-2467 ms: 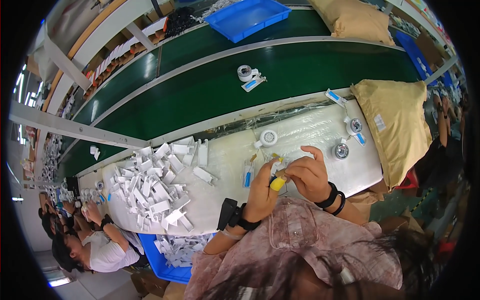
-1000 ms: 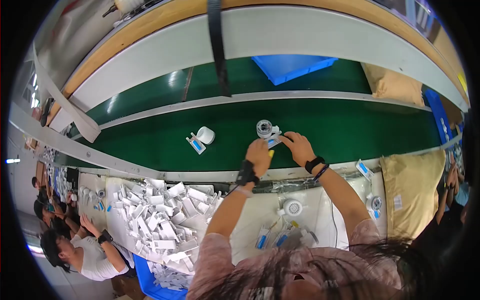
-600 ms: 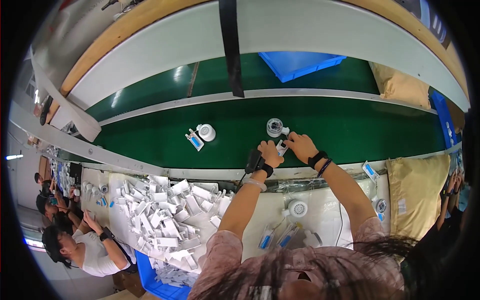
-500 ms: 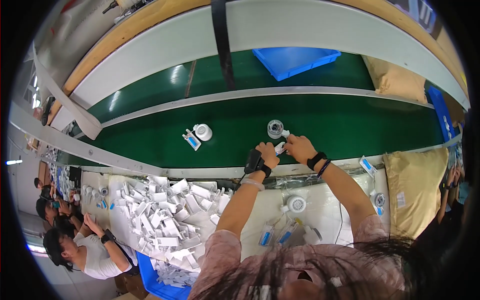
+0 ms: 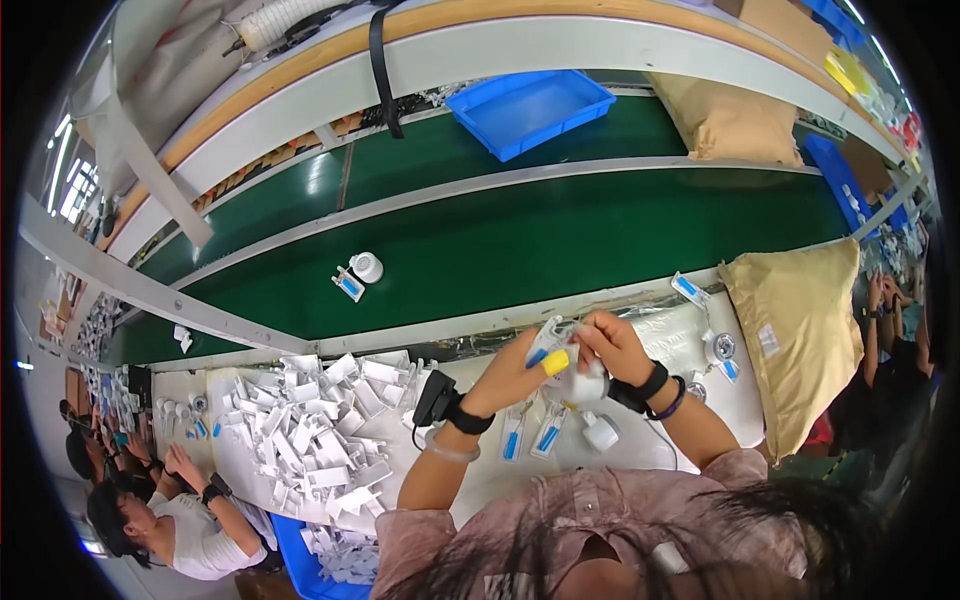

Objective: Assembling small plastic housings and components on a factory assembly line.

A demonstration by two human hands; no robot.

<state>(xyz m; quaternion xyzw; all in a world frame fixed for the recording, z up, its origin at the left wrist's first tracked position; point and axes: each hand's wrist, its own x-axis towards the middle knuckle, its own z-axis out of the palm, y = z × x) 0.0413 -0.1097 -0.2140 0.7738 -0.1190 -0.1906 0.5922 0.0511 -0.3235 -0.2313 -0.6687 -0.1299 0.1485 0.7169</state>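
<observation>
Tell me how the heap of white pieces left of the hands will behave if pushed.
The heap would probably slump, as its pieces lie jumbled. Single ones should slide rather than roll, given their flat sides and square corners. They are likely light for their size: their walls look thin.

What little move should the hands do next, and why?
Maybe the left hand should steady the pale plastic holder with the blue piece while the right hand makes a small adjustment at its edge. The left hand grips it, the right fingers are bent close beside it, and the round white plastic unit shows just below. Fingers hide the exact contact.
</observation>
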